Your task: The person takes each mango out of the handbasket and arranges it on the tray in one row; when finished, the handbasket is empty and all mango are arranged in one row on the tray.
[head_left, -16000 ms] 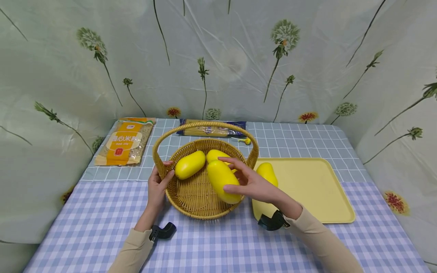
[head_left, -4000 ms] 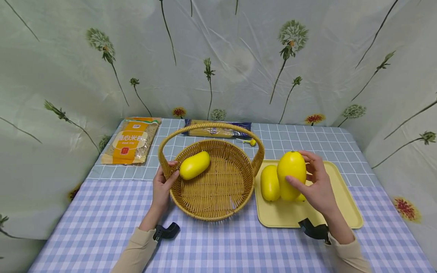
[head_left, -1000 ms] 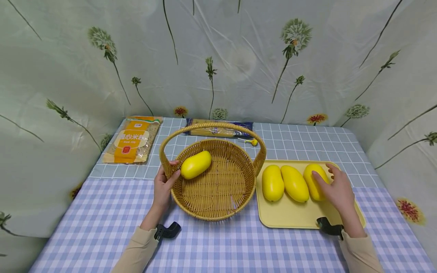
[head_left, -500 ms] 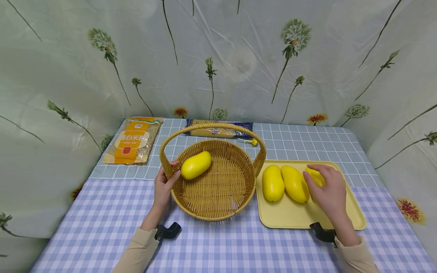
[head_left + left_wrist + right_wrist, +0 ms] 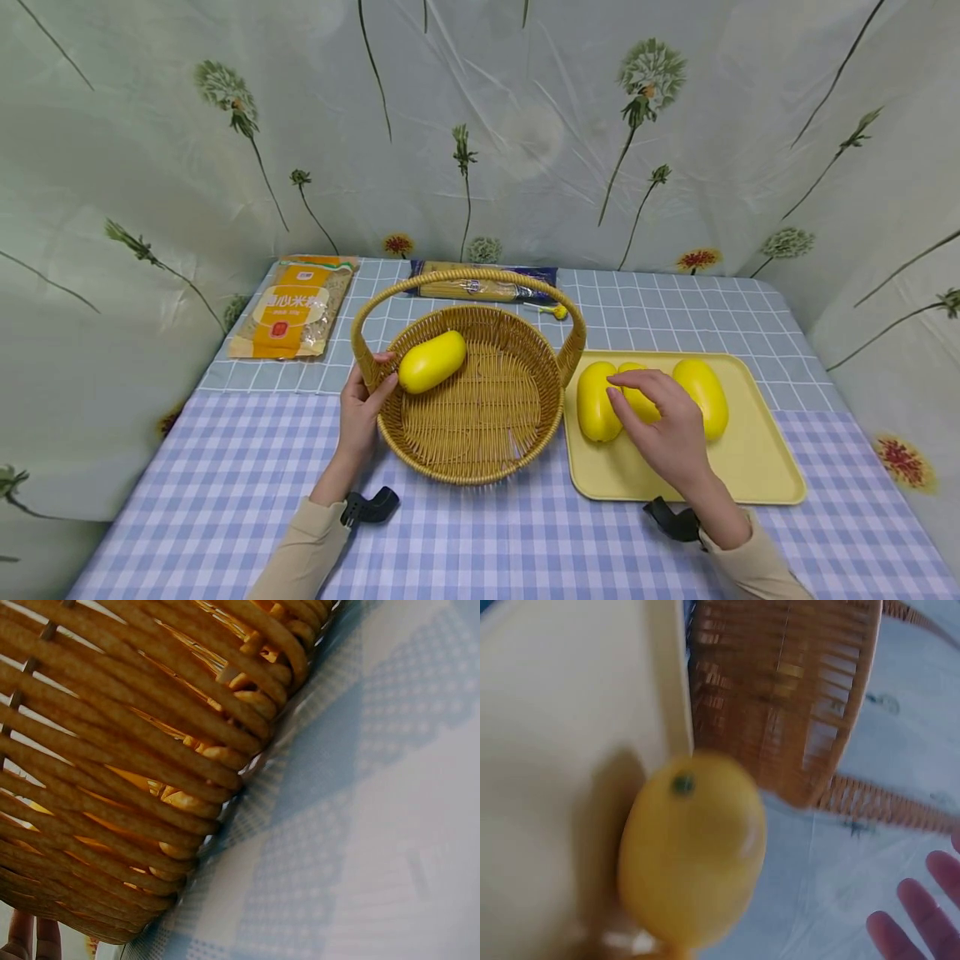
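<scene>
My left hand (image 5: pixel 357 408) grips the left side of a round wicker basket (image 5: pixel 480 478) at the foot of its arched handle, thumb over the rim. One smooth yellow mango (image 5: pixel 432 362) lies inside, at the basket's left. Three more mangoes sit side by side on a pale yellow tray (image 5: pixel 761 467): a left one (image 5: pixel 595 404), a middle one (image 5: pixel 637 403) partly hidden, and a right one (image 5: pixel 702 398). My right hand (image 5: pixel 663 425) hovers over the middle mango with nothing in its grasp. In the right wrist view its fingers (image 5: pixel 919 911) are spread apart from a mango (image 5: pixel 694 851).
An orange bag of grain (image 5: pixel 292 307) lies at the back left. Behind the basket is a pack of noodles (image 5: pixel 476 287), and a small yellow-tipped item (image 5: pixel 557 312) lies near it. A checked cloth (image 5: pixel 487 550) covers the table.
Two mangoes have gone from the basket to the tray since the earliest frame. My right hand let go of the right mango and moved left. My left hand kept its hold.
</scene>
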`<control>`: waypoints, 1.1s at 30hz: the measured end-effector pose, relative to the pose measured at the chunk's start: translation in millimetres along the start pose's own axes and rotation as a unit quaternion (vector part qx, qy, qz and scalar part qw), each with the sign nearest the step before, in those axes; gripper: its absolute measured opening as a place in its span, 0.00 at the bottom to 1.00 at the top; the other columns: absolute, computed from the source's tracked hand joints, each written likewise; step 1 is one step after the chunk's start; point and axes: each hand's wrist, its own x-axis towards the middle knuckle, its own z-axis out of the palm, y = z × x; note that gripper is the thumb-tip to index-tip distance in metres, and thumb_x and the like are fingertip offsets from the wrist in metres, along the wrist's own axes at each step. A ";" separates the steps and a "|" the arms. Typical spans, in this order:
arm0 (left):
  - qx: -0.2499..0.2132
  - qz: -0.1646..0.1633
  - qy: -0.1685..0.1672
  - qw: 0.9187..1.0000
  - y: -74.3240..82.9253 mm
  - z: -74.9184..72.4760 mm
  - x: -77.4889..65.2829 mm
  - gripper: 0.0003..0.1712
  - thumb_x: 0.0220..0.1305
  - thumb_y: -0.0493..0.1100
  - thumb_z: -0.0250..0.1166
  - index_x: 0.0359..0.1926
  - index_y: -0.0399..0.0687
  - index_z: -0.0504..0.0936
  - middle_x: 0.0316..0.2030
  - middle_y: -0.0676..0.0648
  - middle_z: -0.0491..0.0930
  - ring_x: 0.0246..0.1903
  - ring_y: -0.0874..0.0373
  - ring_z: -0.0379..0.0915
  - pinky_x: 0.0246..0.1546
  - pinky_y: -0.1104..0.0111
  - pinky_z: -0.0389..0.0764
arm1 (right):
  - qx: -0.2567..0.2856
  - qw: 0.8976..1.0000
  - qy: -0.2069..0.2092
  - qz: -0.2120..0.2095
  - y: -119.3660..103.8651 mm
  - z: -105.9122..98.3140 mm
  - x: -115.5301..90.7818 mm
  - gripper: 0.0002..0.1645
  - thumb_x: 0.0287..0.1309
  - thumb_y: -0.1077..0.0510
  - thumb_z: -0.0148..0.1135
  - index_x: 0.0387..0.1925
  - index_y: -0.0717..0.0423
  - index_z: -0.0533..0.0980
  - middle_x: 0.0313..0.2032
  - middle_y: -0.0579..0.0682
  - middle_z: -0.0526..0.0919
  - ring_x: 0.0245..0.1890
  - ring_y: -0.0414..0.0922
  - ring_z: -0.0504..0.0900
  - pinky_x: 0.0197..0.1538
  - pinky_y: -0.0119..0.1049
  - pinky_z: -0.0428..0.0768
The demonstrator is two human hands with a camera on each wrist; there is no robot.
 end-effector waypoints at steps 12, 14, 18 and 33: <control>0.000 -0.002 0.001 1.000 -0.3 1.6 0.3 0.18 0.63 0.28 0.60 0.52 0.24 0.67 0.52 0.36 0.73 0.57 0.51 0.67 0.59 0.66 0.66 | 0.070 0.993 -0.054 -0.075 -28.7 34.3 18.4 0.13 0.61 0.52 0.61 0.39 0.57 0.83 0.37 0.45 0.84 0.36 0.43 0.80 0.39 0.30 0.76; -0.001 -0.001 0.000 1.000 -0.7 1.8 0.3 0.18 0.63 0.28 0.60 0.52 0.23 0.67 0.52 0.38 0.74 0.57 0.51 0.66 0.59 0.66 0.66 | 0.075 0.992 -0.058 -0.081 -32.8 39.1 22.4 0.12 0.62 0.53 0.60 0.39 0.56 0.83 0.36 0.44 0.84 0.32 0.42 0.79 0.33 0.29 0.76; 0.001 0.004 -0.001 1.000 -1.4 1.9 0.0 0.18 0.62 0.28 0.59 0.51 0.23 0.67 0.52 0.37 0.74 0.57 0.51 0.66 0.60 0.66 0.65 | 0.084 0.989 -0.071 -0.098 -40.6 49.8 31.2 0.10 0.62 0.54 0.60 0.38 0.55 0.83 0.34 0.42 0.84 0.26 0.40 0.77 0.26 0.28 0.74; 0.007 -0.009 0.005 1.000 1.3 0.9 -0.7 0.18 0.63 0.28 0.59 0.52 0.23 0.67 0.52 0.36 0.73 0.57 0.51 0.66 0.59 0.66 0.66 | 0.076 0.979 -0.141 -0.122 -66.6 82.9 65.8 0.09 0.61 0.52 0.61 0.35 0.51 0.83 0.33 0.40 0.84 0.34 0.38 0.81 0.38 0.30 0.79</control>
